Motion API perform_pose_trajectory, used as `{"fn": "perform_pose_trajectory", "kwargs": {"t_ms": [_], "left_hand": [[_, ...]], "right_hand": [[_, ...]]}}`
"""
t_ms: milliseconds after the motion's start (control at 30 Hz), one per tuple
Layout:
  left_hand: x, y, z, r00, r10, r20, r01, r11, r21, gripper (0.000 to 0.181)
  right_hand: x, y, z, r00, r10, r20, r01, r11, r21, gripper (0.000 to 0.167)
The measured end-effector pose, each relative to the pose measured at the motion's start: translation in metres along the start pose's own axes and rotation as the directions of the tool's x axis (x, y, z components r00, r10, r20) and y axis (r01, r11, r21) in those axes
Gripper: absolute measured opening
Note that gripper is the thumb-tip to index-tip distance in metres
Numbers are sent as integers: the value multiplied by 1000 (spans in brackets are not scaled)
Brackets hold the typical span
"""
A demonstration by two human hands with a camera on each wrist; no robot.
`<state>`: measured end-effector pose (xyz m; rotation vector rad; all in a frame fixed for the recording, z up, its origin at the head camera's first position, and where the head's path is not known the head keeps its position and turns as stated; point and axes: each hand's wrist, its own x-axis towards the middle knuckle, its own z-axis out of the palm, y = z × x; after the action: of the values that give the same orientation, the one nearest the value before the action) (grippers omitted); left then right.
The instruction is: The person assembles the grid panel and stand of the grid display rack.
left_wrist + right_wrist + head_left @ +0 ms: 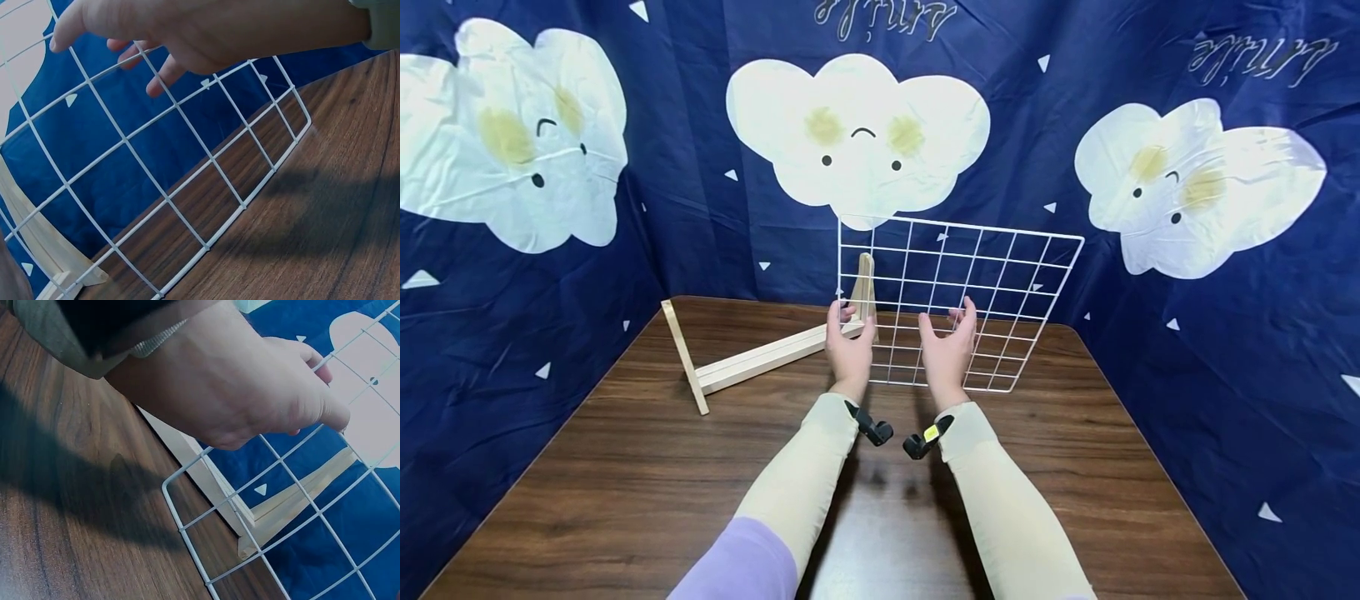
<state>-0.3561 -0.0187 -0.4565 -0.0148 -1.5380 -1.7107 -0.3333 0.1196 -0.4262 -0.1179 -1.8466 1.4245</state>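
Note:
A white wire grid panel (1000, 275) stands tilted in front of me. My left hand (850, 354) holds it at its left edge, its thumb (334, 415) in front and fingertips partly behind the wires. Farther right, my right hand (947, 354) grips the mesh; in the left wrist view its fingers (164, 76) reach through behind the wires and the thumb lies at a wire. Whether the panel's bottom edge touches the table cannot be told. Behind and left of the panel lies a pale wooden frame (760, 360), a long grooved bar between two end pieces.
The brown wood-grain table (760, 508) carries shadows of the hands and panel. Dark blue cloth (685, 217) with white cloud prints hangs at the back and both sides. The wooden frame's right end piece (863, 279) is seen partly through the mesh.

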Motion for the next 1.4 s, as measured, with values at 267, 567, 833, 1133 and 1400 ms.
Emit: {"fn": "perform_pose_trajectory", "kwargs": {"t_ms": [267, 567, 833, 1133, 1400], "left_hand": [[1, -3, 1, 1000, -2, -3, 2, 1000, 0, 49], [1, -2, 2, 1000, 0, 4, 0, 1000, 31, 48], [-1, 1, 1, 1000, -4, 0, 4, 999, 32, 48], [0, 1, 0, 1000, -10, 14, 9, 998, 63, 48], [-1, 3, -5, 998, -42, 36, 38, 993, 112, 56]], "right_hand": [[1, 2, 4, 1000, -5, 19, 5, 999, -45, 74], [2, 0, 8, 999, 22, 24, -20, 997, -75, 70], [3, 1, 12, 999, 44, 4, -43, 991, -127, 64], [2, 3, 13, 1000, 23, -9, -24, 983, -183, 61], [3, 6, 12, 1000, 12, -2, -12, 979, -204, 60]]}}
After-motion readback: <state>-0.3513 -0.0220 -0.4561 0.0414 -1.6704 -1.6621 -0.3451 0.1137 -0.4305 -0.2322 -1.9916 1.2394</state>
